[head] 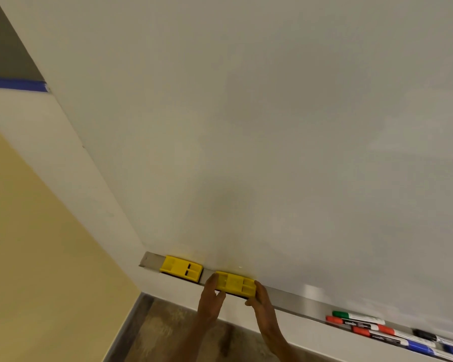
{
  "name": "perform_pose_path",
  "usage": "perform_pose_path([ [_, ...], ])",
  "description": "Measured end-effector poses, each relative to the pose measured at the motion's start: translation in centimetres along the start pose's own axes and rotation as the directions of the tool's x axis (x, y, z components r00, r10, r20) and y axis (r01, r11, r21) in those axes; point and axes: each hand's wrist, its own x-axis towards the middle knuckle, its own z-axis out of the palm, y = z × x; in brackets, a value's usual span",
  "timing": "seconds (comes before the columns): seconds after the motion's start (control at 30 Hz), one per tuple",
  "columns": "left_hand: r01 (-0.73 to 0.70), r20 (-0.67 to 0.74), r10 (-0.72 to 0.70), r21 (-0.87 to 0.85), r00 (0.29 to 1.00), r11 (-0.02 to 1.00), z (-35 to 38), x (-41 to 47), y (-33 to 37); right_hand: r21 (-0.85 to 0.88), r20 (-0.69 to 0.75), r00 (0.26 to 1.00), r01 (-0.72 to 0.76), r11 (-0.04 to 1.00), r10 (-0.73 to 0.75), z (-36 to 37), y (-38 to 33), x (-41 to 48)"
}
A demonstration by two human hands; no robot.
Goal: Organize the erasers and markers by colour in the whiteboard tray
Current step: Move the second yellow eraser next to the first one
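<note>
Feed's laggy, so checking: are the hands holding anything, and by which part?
Both the left hand and right hand hold the second yellow plastic eraser by its two short ends, on the metal tray.

Two bare forearms, no sleeves visible

Wide whiteboard (272, 113) fills the view, blank and faintly smudged. At its left, a cream wall (24, 257) with a strip of blue tape (16, 84) up high. Down below, mottled brown floor (168, 335) edged by a grey baseboard (131, 325).
</note>
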Motion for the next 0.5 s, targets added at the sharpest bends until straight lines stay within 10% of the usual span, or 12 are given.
perform_pose_path([
  [0.5, -0.101, -0.01, 0.118, 0.445, 0.993, 0.89, 0.4, -0.3, -2.0, 0.017, 0.087, 0.996, 0.003, 1.0, -0.004, 4.0, -0.9, 0.9],
])
